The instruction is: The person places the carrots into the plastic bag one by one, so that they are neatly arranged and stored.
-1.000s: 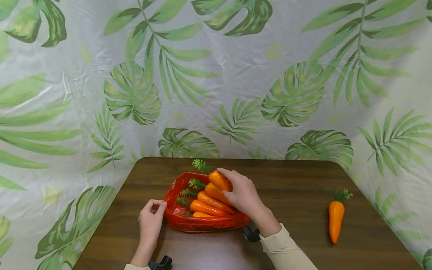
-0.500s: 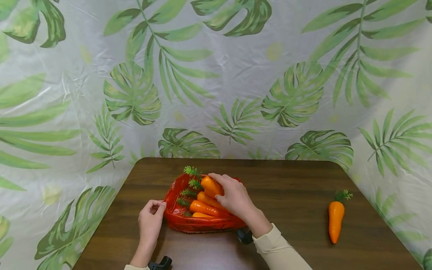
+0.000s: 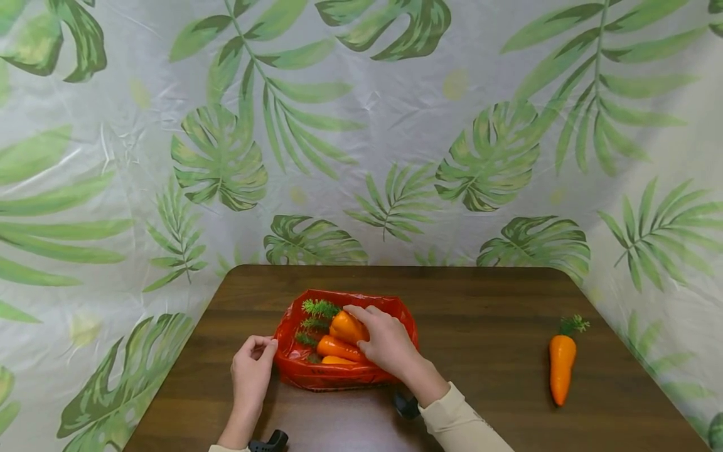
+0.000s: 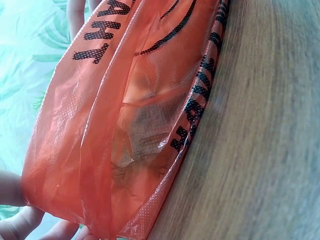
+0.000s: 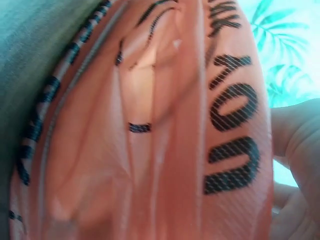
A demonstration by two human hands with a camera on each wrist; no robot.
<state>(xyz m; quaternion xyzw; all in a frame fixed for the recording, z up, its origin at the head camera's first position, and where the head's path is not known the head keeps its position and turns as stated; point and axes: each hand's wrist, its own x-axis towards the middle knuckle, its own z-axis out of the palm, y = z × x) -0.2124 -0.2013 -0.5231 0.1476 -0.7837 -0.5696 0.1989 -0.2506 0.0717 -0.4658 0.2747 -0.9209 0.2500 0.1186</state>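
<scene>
A red plastic bag [image 3: 339, 378] with black lettering lies on the table, its mouth rolled open. Inside it are several orange carrots [image 3: 339, 347], their green tops toward the left. My left hand [image 3: 252, 370] pinches the bag's left rim between thumb and fingers. Reaching over the bag from the right, my right hand [image 3: 390, 342] holds the uppermost carrot [image 3: 347, 327] from above, thumb on the near side. The carrots' right ends are hidden beneath this hand. In the left wrist view, fingers [image 4: 22, 222] touch the bag's edge; the right wrist view shows mostly the bag's side.
Another carrot [image 3: 562, 370] with a green top lies by itself on the right part of the brown wooden table [image 3: 480, 314]. A leaf-patterned sheet [image 3: 407, 138] hangs behind the table. Black wrist straps [image 3: 270, 441] show below the hands.
My right hand has moved left and toward me, lowering its carrot into the bag beside the others. The bag's right rim has come into sight. My left hand has stayed put.
</scene>
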